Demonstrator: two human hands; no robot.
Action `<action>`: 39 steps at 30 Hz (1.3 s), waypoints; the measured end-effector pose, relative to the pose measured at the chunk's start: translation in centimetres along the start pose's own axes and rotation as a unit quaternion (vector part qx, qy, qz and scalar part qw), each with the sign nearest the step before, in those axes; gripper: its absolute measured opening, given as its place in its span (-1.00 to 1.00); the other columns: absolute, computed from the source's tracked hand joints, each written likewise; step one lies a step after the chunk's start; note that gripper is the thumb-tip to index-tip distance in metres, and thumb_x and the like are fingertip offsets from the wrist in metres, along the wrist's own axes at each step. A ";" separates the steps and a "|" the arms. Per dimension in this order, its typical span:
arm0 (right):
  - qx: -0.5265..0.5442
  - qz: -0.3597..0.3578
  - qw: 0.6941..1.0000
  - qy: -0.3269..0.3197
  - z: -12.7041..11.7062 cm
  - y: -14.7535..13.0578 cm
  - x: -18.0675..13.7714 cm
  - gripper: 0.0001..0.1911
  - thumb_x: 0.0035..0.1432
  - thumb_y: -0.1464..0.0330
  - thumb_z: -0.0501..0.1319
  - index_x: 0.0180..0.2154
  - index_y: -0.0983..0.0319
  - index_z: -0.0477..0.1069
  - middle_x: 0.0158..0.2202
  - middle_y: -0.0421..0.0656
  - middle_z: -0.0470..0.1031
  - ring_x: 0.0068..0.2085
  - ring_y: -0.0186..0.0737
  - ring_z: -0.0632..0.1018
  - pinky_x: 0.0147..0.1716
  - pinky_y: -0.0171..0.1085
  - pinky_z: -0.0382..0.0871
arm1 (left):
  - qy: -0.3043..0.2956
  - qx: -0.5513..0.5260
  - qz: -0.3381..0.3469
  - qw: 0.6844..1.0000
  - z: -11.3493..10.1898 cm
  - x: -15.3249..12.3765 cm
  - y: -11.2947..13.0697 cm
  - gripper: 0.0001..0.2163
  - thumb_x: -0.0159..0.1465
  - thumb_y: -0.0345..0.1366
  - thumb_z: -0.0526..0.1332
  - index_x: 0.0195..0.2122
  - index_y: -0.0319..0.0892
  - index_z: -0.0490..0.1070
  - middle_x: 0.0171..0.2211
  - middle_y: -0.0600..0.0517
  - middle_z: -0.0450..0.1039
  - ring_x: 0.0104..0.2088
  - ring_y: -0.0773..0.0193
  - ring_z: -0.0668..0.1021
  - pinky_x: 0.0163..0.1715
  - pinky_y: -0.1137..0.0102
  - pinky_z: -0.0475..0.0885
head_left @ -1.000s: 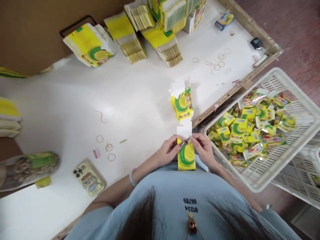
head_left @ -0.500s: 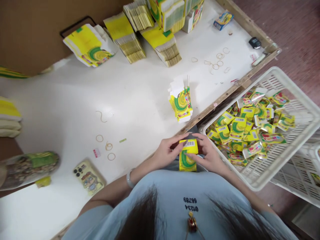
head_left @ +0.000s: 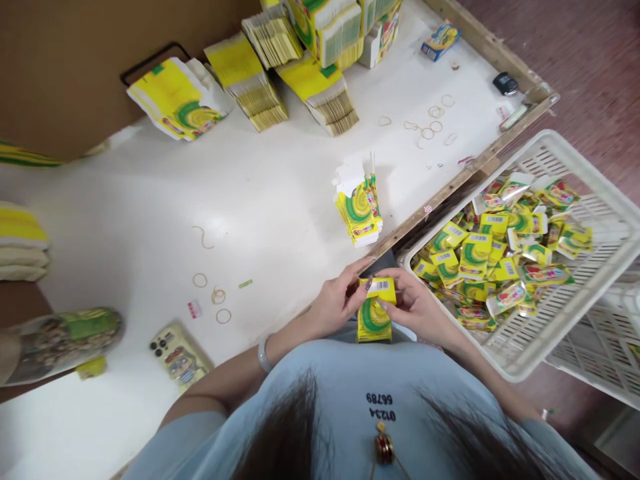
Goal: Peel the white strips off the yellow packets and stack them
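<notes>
Both hands hold one small yellow and green carton (head_left: 374, 313) upright against my body at the table's near edge. My left hand (head_left: 337, 303) grips its left side, fingers curled over the top. On the right side my right hand (head_left: 415, 303) presses fingers on the folded top flap, which shows a barcode. A short stack of flat unfolded cartons (head_left: 357, 207) stands on the white table (head_left: 150, 200) just beyond my hands.
A white plastic basket (head_left: 590, 313) at the right holds several folded cartons. Piles of flat carton blanks (head_left: 250, 83) lie at the table's far side. Rubber bands (head_left: 215, 297), a phone (head_left: 177, 360) and a snack bag (head_left: 60, 340) lie at the left.
The carton's white top flap, standing up a second ago, is now folded down and shows a barcode. Both hands have stayed on the carton.
</notes>
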State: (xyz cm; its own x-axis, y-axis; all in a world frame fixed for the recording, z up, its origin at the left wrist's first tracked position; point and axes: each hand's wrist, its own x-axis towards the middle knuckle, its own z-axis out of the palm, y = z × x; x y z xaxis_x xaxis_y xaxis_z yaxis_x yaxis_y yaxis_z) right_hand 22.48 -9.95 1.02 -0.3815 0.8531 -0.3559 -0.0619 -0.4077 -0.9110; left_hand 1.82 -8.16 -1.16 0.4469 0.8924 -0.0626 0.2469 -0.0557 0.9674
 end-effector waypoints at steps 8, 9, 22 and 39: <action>0.013 0.010 1.000 -0.023 -1.1 0.6 -0.1 -0.51 0.23 0.27 0.36 0.18 0.09 0.41 -0.01 -0.13 0.64 -0.21 -0.27 0.68 -0.23 -0.27 0.65 | 0.020 -0.017 0.005 1.000 0.4 -0.1 -0.3 -0.50 0.50 -0.06 0.02 0.38 -0.18 0.06 -0.51 0.20 0.24 -0.56 0.39 0.32 -0.51 0.47 0.29; 0.018 0.013 0.999 -0.030 -1.1 0.8 0.0 -0.49 0.22 0.25 0.36 0.19 0.07 0.42 0.00 -0.14 0.65 -0.20 -0.26 0.69 -0.22 -0.25 0.66 | 0.026 -0.012 0.014 0.999 0.6 -0.3 -0.6 -0.48 0.50 -0.06 0.03 0.39 -0.17 0.03 -0.52 0.21 0.23 -0.56 0.38 0.32 -0.51 0.47 0.28; -0.497 -0.051 0.711 0.495 -15.1 0.9 -3.6 -0.38 0.29 -0.03 0.12 0.11 0.31 0.46 -0.07 0.14 0.58 0.01 0.19 0.57 0.05 0.24 0.45 | 0.167 0.339 0.073 0.923 -9.1 20.9 -3.3 -0.40 0.19 0.11 0.39 0.09 -0.20 0.37 0.04 -0.23 0.39 0.12 -0.13 0.39 0.15 0.03 0.30; -0.409 -0.360 0.764 0.347 -3.5 -3.3 11.8 -0.38 0.34 0.01 0.16 0.27 0.19 0.22 0.20 0.13 0.38 0.29 0.21 0.37 0.31 0.34 0.17 | 0.091 0.239 0.240 0.936 -8.6 15.9 5.3 -0.45 0.51 0.09 -0.10 -0.32 -0.21 0.49 -0.57 0.09 0.35 -0.52 0.38 0.51 -0.39 0.45 0.39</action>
State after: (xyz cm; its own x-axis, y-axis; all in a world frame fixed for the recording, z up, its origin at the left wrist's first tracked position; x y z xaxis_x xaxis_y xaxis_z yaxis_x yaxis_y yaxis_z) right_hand 21.40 2.65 -0.89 0.0778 0.8434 0.5316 0.6796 0.3453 -0.6472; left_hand 2.86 9.55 5.07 0.4613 0.7725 0.4364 0.4318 -0.6252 0.6501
